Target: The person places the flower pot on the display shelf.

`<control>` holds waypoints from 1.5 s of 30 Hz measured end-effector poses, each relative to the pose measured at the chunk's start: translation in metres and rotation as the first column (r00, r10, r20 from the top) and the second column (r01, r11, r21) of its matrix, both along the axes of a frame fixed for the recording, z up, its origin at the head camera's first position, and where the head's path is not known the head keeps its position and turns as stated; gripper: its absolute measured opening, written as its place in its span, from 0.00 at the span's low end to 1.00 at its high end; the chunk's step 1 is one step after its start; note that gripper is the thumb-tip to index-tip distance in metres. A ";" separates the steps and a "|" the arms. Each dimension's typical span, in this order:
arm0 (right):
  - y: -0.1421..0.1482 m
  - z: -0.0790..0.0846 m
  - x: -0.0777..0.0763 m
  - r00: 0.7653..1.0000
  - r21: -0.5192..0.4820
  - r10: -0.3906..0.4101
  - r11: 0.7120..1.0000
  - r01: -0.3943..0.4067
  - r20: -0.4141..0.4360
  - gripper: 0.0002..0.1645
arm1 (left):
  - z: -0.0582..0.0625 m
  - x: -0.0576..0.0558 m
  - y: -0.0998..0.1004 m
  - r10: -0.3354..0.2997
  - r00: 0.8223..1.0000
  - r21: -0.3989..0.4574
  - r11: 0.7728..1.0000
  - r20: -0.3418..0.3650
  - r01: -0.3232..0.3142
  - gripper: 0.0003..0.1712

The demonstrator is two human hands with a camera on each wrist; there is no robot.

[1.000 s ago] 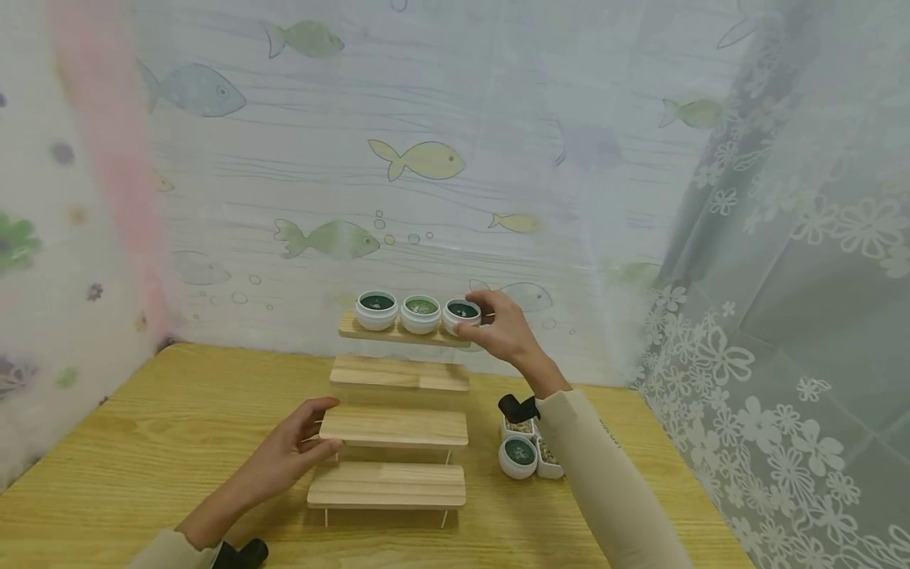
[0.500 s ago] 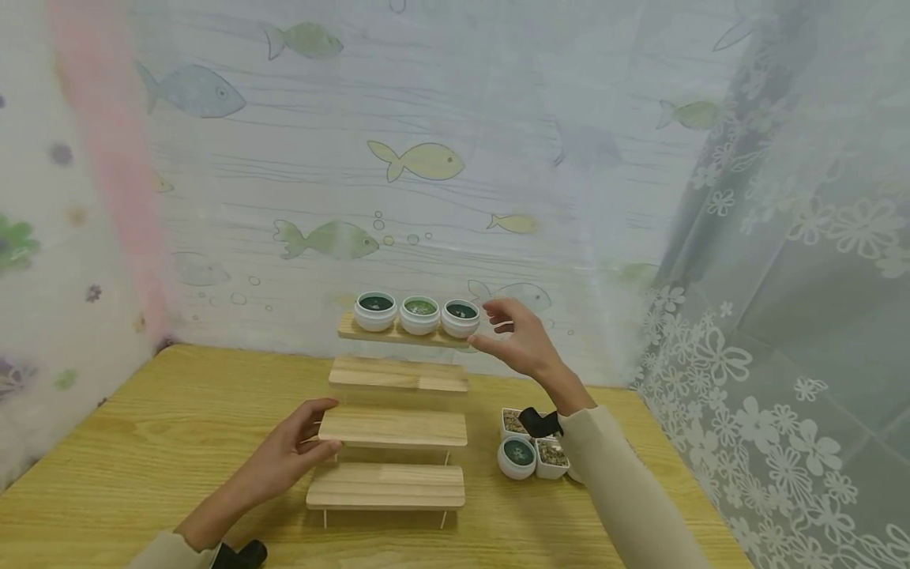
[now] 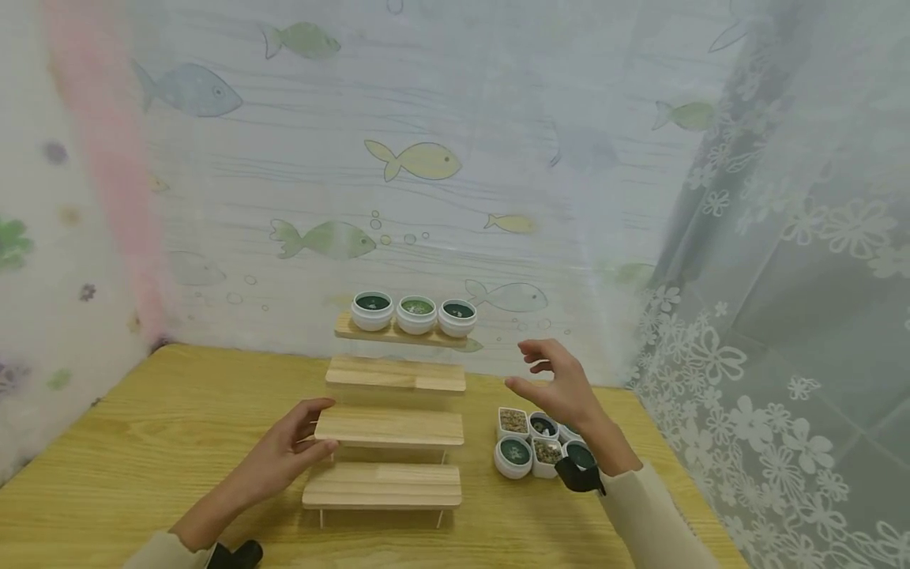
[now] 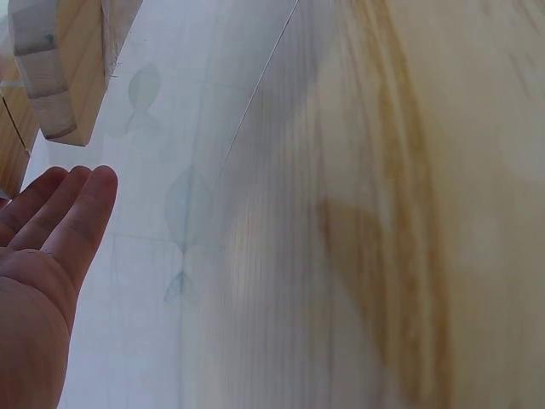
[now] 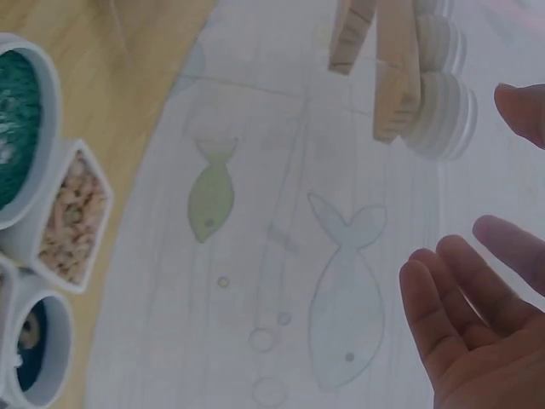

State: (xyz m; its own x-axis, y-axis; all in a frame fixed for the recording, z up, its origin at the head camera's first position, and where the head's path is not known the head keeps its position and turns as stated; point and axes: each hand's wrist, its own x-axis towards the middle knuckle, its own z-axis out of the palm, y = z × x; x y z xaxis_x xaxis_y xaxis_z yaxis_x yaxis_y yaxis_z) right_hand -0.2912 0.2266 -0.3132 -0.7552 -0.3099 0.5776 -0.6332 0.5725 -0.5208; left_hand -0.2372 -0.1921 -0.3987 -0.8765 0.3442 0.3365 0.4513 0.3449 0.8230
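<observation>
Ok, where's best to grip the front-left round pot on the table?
I'd pinch the round pot by its rounded wall, coming from above left: it stands upright, free on the left and front, while square pots sit close behind and on its right.

One worktop (image 3: 213,395) carries four wooden tiers (image 3: 387,427). The top tier (image 3: 343,326) bears three round white pots (image 3: 416,323). In the group to the right at least six more pots show: two square pots (image 3: 546,472) and at least four round pots (image 3: 513,472), some partly hidden. Two hands (image 3: 284,449) are in view, with two black wrist mounts (image 3: 238,555), one per wrist.
</observation>
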 end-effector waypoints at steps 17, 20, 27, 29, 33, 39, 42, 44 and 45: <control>0.052 -0.040 0.038 0.988 0.045 -0.145 0.988 0.147 -0.044 0.31 | 0.000 0.000 0.000 -0.011 1.000 0.025 1.000 0.026 0.010 0.34; 0.060 -0.046 0.040 0.985 0.050 -0.174 0.983 0.175 -0.020 0.31 | 0.000 0.000 -0.001 -0.002 0.999 0.020 1.000 0.032 0.001 0.35; 0.076 -0.062 0.043 0.967 0.062 -0.242 0.969 0.238 0.073 0.33 | 0.002 0.001 0.000 -0.014 1.000 0.010 1.000 0.019 0.014 0.34; 0.079 -0.067 0.043 0.965 0.062 -0.246 0.968 0.241 0.086 0.33 | 0.003 0.001 0.001 -0.012 1.000 0.012 1.000 0.025 0.011 0.34; 0.085 -0.075 0.044 0.961 0.062 -0.256 0.966 0.250 0.106 0.32 | 0.003 0.001 0.001 -0.009 1.000 0.013 1.000 0.028 0.008 0.34; 0.090 -0.085 0.046 0.939 0.073 -0.283 0.959 0.274 0.193 0.34 | 0.003 0.001 0.000 -0.018 1.000 0.025 1.000 0.018 0.018 0.33; 0.092 -0.090 0.046 0.926 0.095 -0.299 0.954 0.284 0.229 0.35 | 0.002 0.001 0.000 -0.017 1.000 0.025 1.000 0.018 0.017 0.32; 0.093 -0.092 0.046 0.919 0.108 -0.311 0.950 0.293 0.243 0.36 | 0.002 0.001 0.000 -0.016 1.000 0.026 1.000 0.018 0.016 0.32; 0.093 -0.093 0.046 0.914 0.114 -0.318 0.948 0.299 0.251 0.37 | 0.002 0.001 0.000 -0.015 1.000 0.024 1.000 0.018 0.014 0.32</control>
State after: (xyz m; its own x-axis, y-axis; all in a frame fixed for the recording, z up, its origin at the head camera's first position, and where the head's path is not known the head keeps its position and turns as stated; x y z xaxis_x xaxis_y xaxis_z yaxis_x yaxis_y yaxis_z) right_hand -0.2455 0.3200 -0.4066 -0.9412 -0.0700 0.3305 -0.2653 0.7590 -0.5946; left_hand -0.2359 -0.1921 -0.3969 -0.8777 0.3490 0.3285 0.4409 0.3190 0.8390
